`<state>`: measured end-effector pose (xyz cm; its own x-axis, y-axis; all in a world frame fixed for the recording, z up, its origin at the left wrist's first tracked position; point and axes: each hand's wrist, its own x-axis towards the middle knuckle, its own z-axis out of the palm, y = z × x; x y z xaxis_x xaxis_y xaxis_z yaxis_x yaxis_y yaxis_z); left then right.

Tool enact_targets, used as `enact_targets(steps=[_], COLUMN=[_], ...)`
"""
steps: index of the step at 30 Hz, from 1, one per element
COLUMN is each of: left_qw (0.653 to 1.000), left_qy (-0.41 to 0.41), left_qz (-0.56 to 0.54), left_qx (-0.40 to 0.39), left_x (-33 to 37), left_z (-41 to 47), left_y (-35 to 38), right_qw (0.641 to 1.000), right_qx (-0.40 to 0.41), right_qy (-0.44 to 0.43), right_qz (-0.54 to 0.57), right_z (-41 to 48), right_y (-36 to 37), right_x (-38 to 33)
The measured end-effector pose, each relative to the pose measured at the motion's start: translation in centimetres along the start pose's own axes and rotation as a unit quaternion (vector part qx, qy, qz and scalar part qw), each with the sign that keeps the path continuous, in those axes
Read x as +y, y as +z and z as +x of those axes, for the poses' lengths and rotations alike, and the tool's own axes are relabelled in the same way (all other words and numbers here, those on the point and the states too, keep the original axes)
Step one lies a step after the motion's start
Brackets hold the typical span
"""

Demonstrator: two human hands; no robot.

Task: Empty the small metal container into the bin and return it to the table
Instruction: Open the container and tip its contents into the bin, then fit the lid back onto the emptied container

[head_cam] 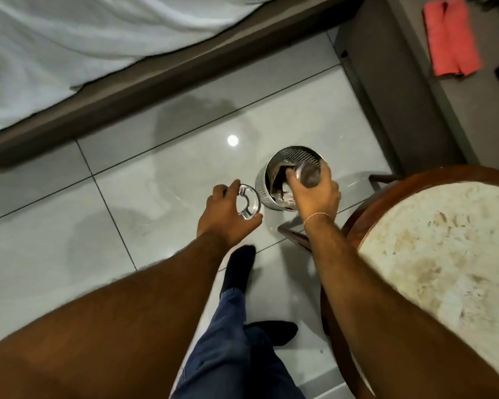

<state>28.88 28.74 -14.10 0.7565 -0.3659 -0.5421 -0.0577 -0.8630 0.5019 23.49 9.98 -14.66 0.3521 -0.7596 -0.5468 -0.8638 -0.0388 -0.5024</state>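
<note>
A perforated metal bin [274,165] stands on the tiled floor, with dark rubbish inside it. My right hand [317,194] grips the small metal container [308,174] and holds it tipped over the bin's open mouth, its bottom facing up. To the left of the bin, my left hand [222,214] holds a round metal lid with slots [247,204], clear of the bin's rim.
A wooden chair with a pale cushion [444,254] stands close on the right. A bed with white sheets [69,53] and a dark frame runs along the upper left. A dark table [473,116] at the upper right bears a coral cloth [451,38]. My feet [242,266] are below the bin.
</note>
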Motion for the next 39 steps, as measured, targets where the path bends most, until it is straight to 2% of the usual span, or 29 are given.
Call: enact_targets(steps=[2, 4, 5, 7, 8, 11, 13, 15, 18, 22, 26, 30, 36, 38, 39], left_qw=[1.0, 1.0, 0.999, 0.996, 0.994, 0.981, 0.976, 0.97, 0.953, 0.922, 0.88, 0.856, 0.818, 0.816, 0.815], left_qy=[0.007, 0.017, 0.023, 0.037, 0.05, 0.08, 0.099, 0.148, 0.248, 0.343, 0.405, 0.423, 0.44, 0.448, 0.452], left_qz=[-0.014, -0.026, -0.039, -0.078, -0.098, -0.168, -0.194, -0.187, -0.126, -0.042, 0.034, 0.065, 0.135, 0.15, 0.166], left_qx=[0.001, 0.0, 0.004, 0.017, 0.027, 0.049, 0.019, -0.041, -0.123, -0.176, -0.247, -0.29, -0.345, -0.332, -0.324], left_x=[0.8, 1.3, 1.6, 3.0, 4.4, 8.4, 11.9, 14.8, 19.7, 24.9, 28.5, 30.3, 32.2, 32.2, 32.2], left_z=[0.3, 0.0, -0.2, -0.5, -0.5, -1.0, -1.6, -2.5, -4.2, -6.3, -8.5, -11.2, -15.7, -16.0, -15.9], left_y=[0.5, 0.8, 0.9, 0.7, 0.4, -0.8, -1.5, -1.9, -1.2, 1.7, 6.2, 10.6, 16.6, 17.0, 17.1], right_qw=[0.995, 0.976, 0.954, 0.879, 0.845, 0.776, 0.757, 0.747, 0.753, 0.75, 0.751, 0.74, 0.676, 0.655, 0.656], right_qx=[0.023, -0.022, -0.06, -0.134, -0.145, -0.148, -0.143, -0.148, -0.146, -0.132, -0.081, -0.039, -0.017, -0.022, -0.023], right_qy=[-0.057, -0.043, 0.002, 0.112, 0.141, 0.159, 0.161, 0.152, 0.145, 0.136, 0.151, 0.177, 0.219, 0.222, 0.231], right_qz=[0.08, 0.211, 0.294, 0.444, 0.495, 0.592, 0.617, 0.63, 0.625, 0.633, 0.638, 0.647, 0.703, 0.722, 0.718], right_z=[0.2, -0.3, -0.7, -1.4, -1.5, -1.7, -2.1, -2.6, -3.5, -5.0, -6.9, -8.7, -11.4, -12.0, -11.5], right_y=[-1.0, -1.9, -2.4, -3.9, -5.2, -8.3, -10.7, -12.7, -16.3, -20.6, -23.6, -24.8, -26.5, -27.0, -26.9], right_x=[-1.3, -1.8, -1.6, -0.9, -0.6, 0.5, 1.2, 2.1, 3.9, 7.7, 12.8, 17.6, 24.3, 24.3, 24.5])
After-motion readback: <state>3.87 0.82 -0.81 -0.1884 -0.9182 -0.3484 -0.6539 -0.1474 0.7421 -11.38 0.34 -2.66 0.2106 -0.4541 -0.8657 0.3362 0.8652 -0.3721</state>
